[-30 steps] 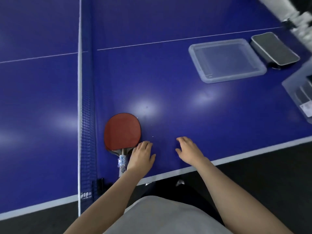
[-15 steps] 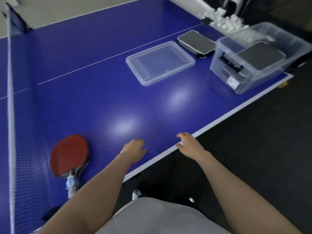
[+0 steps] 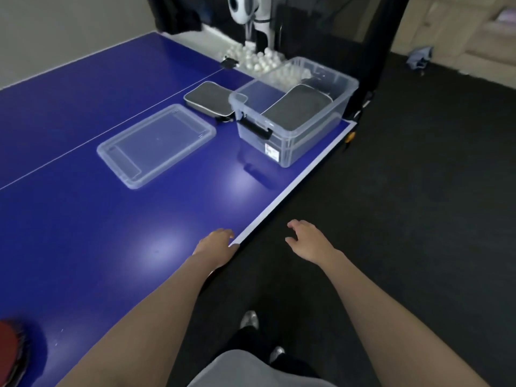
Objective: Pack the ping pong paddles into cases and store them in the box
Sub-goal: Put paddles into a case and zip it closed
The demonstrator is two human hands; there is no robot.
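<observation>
A clear plastic box [image 3: 293,143] stands near the blue table's right edge with a grey paddle case [image 3: 297,108] lying inside it. Another grey case [image 3: 208,101] lies on the table just left of the box. The box's clear lid [image 3: 156,145] lies flat further left. A red paddle [image 3: 9,350] shows only partly at the bottom left corner. My left hand [image 3: 216,244] hovers empty over the table's white edge line, fingers relaxed. My right hand [image 3: 310,241] is empty too, held in the air beyond the table edge above the dark floor.
Many white ping pong balls [image 3: 257,61] are piled at the table's far end by a white ball machine [image 3: 251,12]. A black post [image 3: 377,51] stands beside the box. Dark floor lies to the right of the table, with my feet [image 3: 250,321] below.
The view has swung right, away from the net and red paddle, toward the box. Both empty hands shifted right with it; the right hand now hangs off the table edge.
</observation>
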